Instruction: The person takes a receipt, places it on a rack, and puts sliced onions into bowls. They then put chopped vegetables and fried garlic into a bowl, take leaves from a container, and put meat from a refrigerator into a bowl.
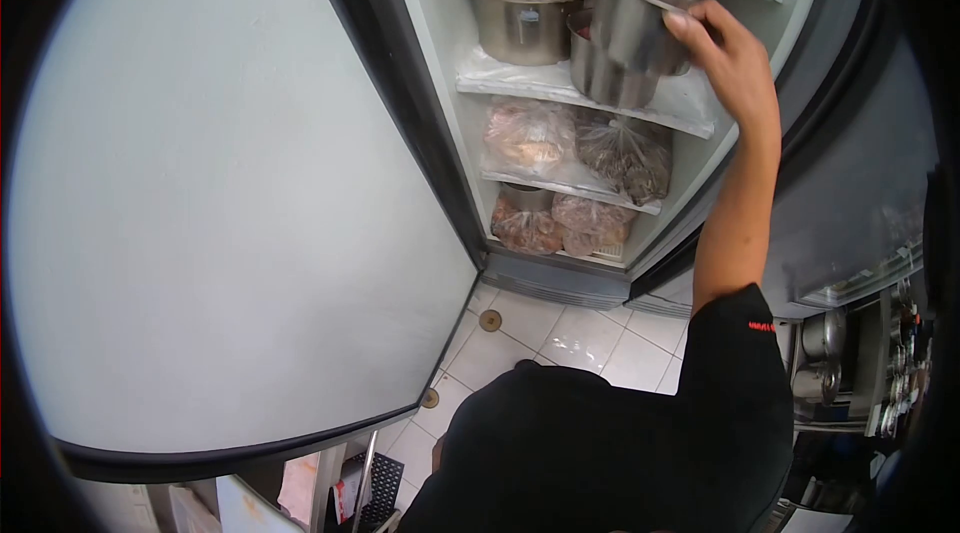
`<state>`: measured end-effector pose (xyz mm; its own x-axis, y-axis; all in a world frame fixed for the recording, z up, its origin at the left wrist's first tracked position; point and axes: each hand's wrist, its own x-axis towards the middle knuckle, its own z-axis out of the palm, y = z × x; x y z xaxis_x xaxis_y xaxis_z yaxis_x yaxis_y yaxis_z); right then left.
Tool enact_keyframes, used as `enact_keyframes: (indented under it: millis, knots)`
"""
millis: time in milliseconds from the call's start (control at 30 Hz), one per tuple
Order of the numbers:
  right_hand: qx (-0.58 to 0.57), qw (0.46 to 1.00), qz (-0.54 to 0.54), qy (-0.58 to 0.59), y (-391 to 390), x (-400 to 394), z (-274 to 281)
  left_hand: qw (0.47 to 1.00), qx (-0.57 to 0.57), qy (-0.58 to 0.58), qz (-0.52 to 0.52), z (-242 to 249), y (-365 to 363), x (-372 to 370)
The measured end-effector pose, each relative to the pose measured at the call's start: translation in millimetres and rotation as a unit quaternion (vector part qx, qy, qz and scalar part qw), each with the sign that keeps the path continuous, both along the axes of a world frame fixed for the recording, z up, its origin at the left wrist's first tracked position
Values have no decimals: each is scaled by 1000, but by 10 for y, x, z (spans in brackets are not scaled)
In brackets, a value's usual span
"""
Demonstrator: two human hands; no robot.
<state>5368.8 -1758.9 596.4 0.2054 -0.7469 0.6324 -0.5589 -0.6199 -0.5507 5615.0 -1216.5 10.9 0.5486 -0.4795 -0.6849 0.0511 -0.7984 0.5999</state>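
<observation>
My right hand (728, 51) is closed on the rim of a steel pot (640, 28), thumb and fingers pinching its right side. The pot is tilted and overlaps a second steel pot (610, 78) at the front of the upper fridge shelf (520, 83). A bit of something red shows inside that second pot. To their left stands a wider steel pot (527, 28), filled near the top with pale pieces. My left hand is out of view.
Lower shelves hold clear bags of food (528, 133) and a dark-filled bag (625, 153). The open fridge door (240, 193) takes up the left side. White floor tiles (540, 318) lie below. Pots (822, 338) and utensils stand on a rack at right.
</observation>
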Motion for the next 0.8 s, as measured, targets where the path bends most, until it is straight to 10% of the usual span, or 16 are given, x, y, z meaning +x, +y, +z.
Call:
enact_keyframes:
  millis: [533,800]
  knots:
    - [9,1000,-22,-16,-1467,24,-292,1000,16,14,-11,-6,47,-144]
    - [-12,994,67,-83,-480,-78,-144,999,5,36,30,-23,-88,-93]
